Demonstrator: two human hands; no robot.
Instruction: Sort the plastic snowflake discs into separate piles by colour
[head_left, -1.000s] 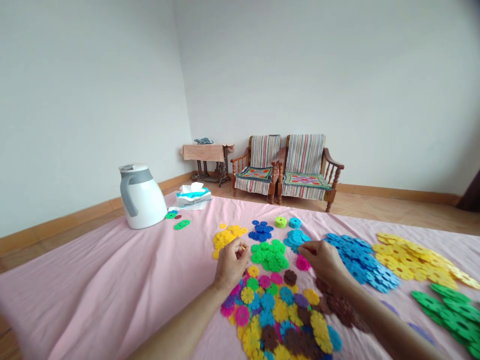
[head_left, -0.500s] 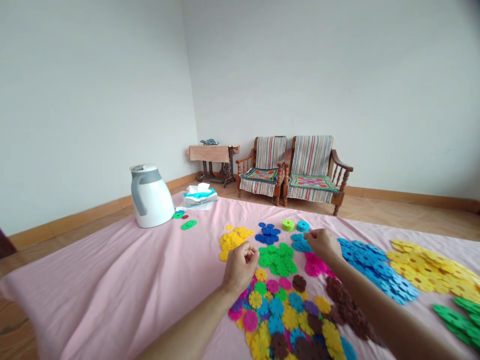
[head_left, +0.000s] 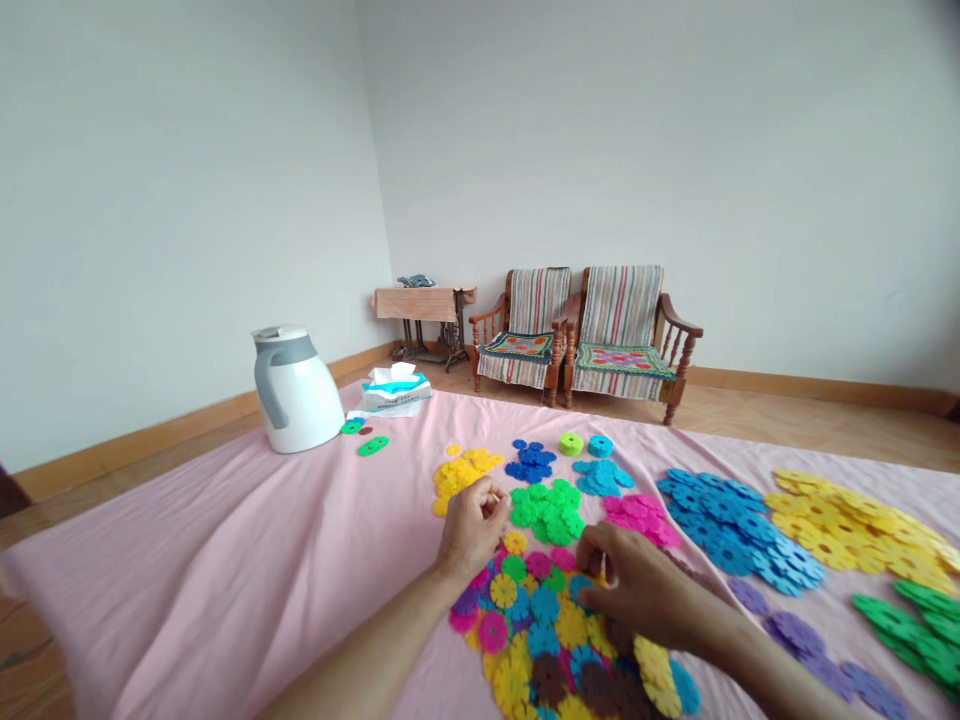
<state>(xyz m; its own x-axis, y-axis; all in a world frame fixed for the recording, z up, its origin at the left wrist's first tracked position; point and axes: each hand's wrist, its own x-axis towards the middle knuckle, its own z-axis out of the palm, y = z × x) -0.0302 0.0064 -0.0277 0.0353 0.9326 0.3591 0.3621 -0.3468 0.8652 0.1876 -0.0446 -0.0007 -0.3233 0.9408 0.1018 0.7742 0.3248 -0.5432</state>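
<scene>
My left hand (head_left: 474, 528) is closed in a pinch between the yellow flower-shaped discs (head_left: 459, 476) and the bright green ones (head_left: 547, 510); whatever its fingers may hold is hidden. Low over a mixed heap of coloured flower-shaped discs (head_left: 545, 604), my right hand (head_left: 637, 580) has its thumb and forefinger curved apart, with a gap between them. Pink discs (head_left: 643, 518) lie just beyond that hand. Dark blue discs (head_left: 531, 461) and light blue discs (head_left: 602, 477) form small groups behind the green pile.
Larger blue (head_left: 739, 525), yellow (head_left: 855, 525), purple (head_left: 806, 640) and green piles (head_left: 907, 625) spread to the right. A white kettle (head_left: 304, 395) and a tissue box (head_left: 396, 390) stand at the left back of the pink cloth (head_left: 300, 560). Two wooden armchairs (head_left: 626, 320) are beyond.
My right hand has moved from the light blue discs back toward me, over the mixed heap. The left hand stays pinched in nearly the same place. Purple discs have come into view.
</scene>
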